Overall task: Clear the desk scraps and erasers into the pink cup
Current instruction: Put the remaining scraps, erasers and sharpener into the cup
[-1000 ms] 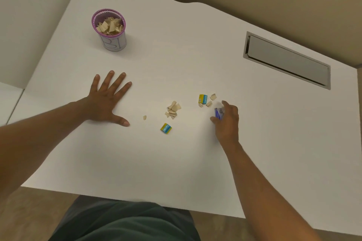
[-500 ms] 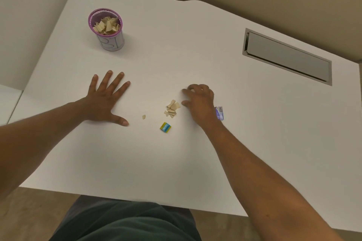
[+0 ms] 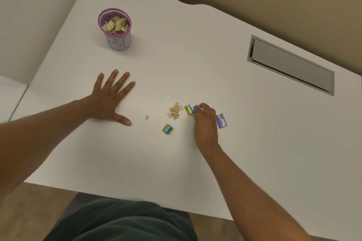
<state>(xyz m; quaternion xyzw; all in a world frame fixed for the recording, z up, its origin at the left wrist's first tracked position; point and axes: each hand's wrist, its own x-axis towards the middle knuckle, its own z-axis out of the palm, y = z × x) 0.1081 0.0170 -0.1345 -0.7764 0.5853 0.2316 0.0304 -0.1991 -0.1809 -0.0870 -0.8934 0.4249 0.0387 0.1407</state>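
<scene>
Both forearms are bare to the elbow, no sleeves, watch or rings showing; dark green clothing (image 3: 121, 223) covers the lap.

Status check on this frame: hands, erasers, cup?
Left hand flat, empty. Right hand pinching yellow eraser beside scraps. Two erasers loose. Pink cup part full; path clear.

Eraser (image 3: 190, 109) label blurred (right hand (image 3: 205, 123) hides its edge).

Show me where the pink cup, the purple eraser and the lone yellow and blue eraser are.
pink cup (image 3: 119, 42): head view, on its white front wall.
purple eraser (image 3: 221, 120): head view, middle of its top face.
lone yellow and blue eraser (image 3: 168, 129): head view, middle of its wrapper.
</scene>
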